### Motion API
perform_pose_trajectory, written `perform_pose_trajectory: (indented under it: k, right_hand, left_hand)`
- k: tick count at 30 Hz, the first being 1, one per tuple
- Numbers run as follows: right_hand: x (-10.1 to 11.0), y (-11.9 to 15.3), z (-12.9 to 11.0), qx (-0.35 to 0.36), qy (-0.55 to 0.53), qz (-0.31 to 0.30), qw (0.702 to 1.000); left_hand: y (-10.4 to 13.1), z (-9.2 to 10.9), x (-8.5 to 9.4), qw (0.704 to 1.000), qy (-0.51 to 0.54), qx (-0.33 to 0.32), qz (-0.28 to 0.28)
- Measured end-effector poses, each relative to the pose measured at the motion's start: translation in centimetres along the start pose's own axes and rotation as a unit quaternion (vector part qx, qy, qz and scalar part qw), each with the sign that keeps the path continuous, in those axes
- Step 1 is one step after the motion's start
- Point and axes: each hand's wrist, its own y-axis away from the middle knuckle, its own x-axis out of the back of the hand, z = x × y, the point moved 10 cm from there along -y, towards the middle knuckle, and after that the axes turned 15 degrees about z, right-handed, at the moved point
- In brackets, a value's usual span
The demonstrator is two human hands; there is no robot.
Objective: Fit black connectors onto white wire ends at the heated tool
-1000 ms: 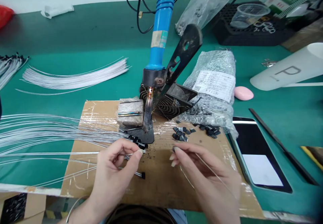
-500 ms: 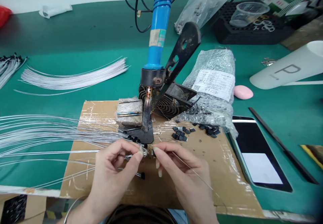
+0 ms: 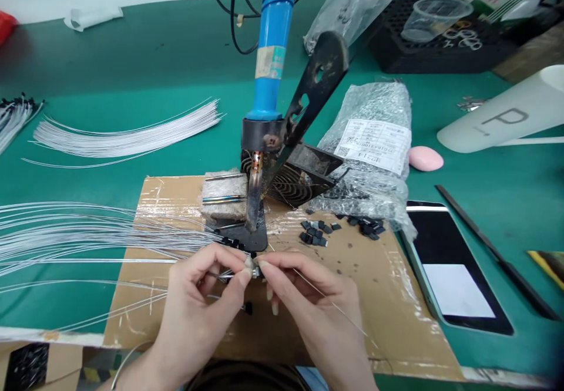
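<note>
My left hand (image 3: 207,303) is closed, its thumb and forefinger pinching the end of a thin white wire (image 3: 145,260) that comes in from the left. In my right hand (image 3: 317,306) a small black connector (image 3: 259,272) is pinched between thumb and forefinger, mostly hidden by the fingertips. A thin strand of solder wire (image 3: 341,309) also passes through the right hand and trails toward the lower right. Both sets of fingertips meet just in front of the soldering iron (image 3: 254,194), whose tip points down. Another black connector (image 3: 247,307) lies below the left fingertips.
White wires with black ends (image 3: 110,232) spread across the cardboard (image 3: 374,297). A sponge block (image 3: 224,194) and a small fan (image 3: 291,182) flank the iron. Loose black connectors (image 3: 314,235), a bubble-wrap bag (image 3: 370,127) and a phone (image 3: 453,250) are to the right.
My right hand has moved left, bringing the small black connector against the wire end at my left fingertips. The left hand has barely moved; the view has shifted slightly.
</note>
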Motion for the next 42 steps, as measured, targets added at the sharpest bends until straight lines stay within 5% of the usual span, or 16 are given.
perform_pose_trajectory:
  k: [10, 16, 23, 30, 42]
  right_hand:
    - [0.0, 0.1, 0.3, -0.011, -0.004, 0.002, 1.0]
    - [0.5, 0.7, -0.8, 0.1, 0.031, -0.01, 0.994]
    - [2.4, 0.9, -0.4, 0.129, 0.145, 0.044, 0.98]
    - [1.0, 1.3, -3.6, 0.266, 0.131, 0.002, 0.955]
    - [0.7, 0.8, -2.7, 0.22, 0.13, 0.02, 0.967]
  left_hand:
    - [-0.2, 0.0, -0.5, 0.999, 0.007, 0.031, -0.015]
    - [-0.2, -0.4, -0.7, 1.0, -0.001, 0.028, -0.009]
    - [-1.2, 0.1, -0.8, 1.0, -0.028, 0.009, -0.007]
    - [-2.0, 0.6, -0.8, 0.999, -0.043, 0.027, -0.006]
    - [-2.8, 1.1, -0.9, 0.999, -0.046, 0.015, 0.005]
